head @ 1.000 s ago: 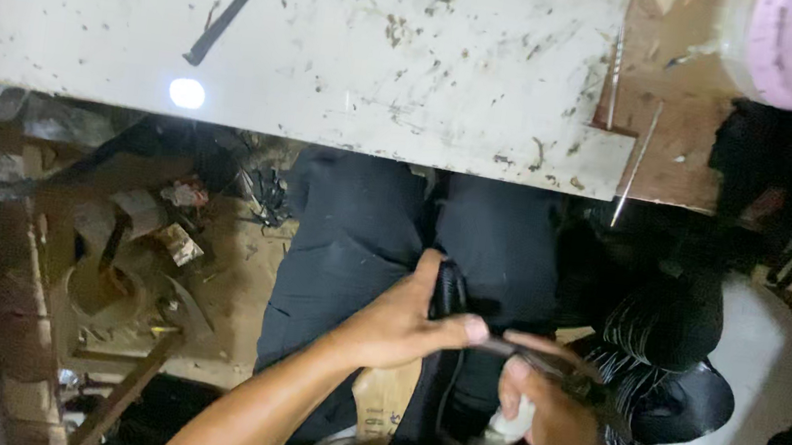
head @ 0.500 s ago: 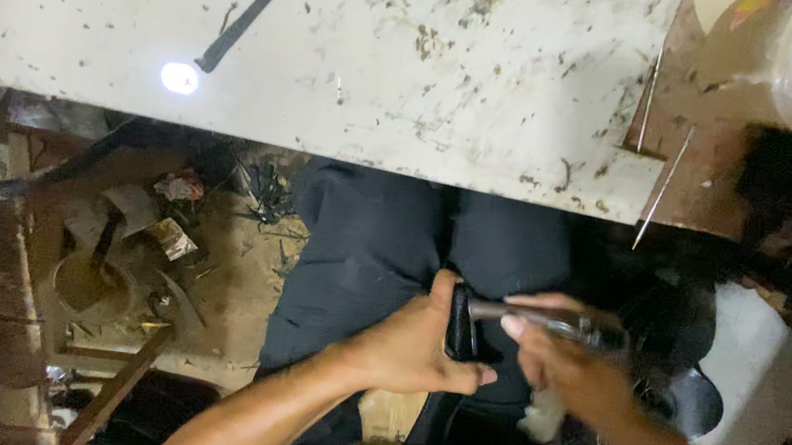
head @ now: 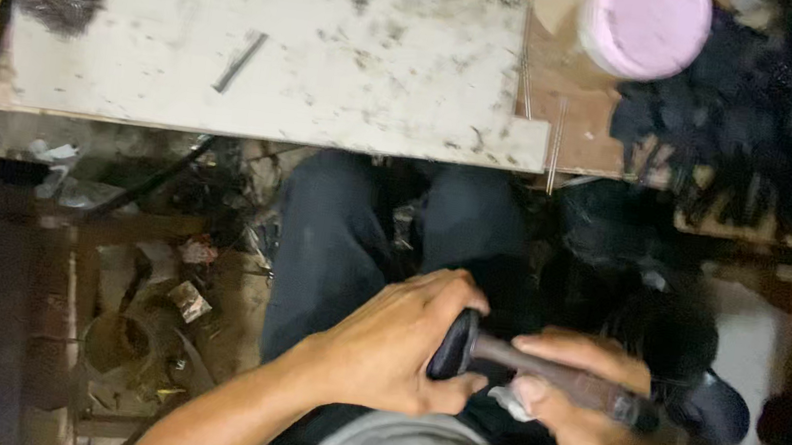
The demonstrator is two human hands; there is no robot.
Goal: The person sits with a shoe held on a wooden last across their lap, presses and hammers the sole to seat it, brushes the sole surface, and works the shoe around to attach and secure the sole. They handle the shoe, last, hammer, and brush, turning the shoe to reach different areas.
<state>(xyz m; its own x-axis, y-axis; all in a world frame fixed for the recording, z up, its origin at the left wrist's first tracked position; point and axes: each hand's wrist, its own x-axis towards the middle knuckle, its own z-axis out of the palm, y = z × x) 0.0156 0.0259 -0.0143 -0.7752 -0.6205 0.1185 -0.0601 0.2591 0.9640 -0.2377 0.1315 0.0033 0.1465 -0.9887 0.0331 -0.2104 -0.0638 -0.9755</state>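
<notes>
Over my lap in dark trousers [head: 333, 245], my left hand [head: 391, 348] grips the black rounded end [head: 453, 345] of a tool. My right hand [head: 575, 401] is closed around the same tool's grey-brown shaft [head: 578, 381], which runs sideways to the right. A pale scrap shows between my right fingers. The far end of the shaft is hidden among dark things at the right.
A stained white worktop [head: 356, 57] spans the top, with a small dark strip [head: 240, 60] on it and a dark tuft at far left. A pink round lid [head: 644, 24] and a heap of black pieces [head: 781, 119] sit at upper right. Clutter covers the floor at left.
The view has tilted down and left. Both hands have closed up on the tool, which now lies level across my lap; my left hand has shifted onto its black end.
</notes>
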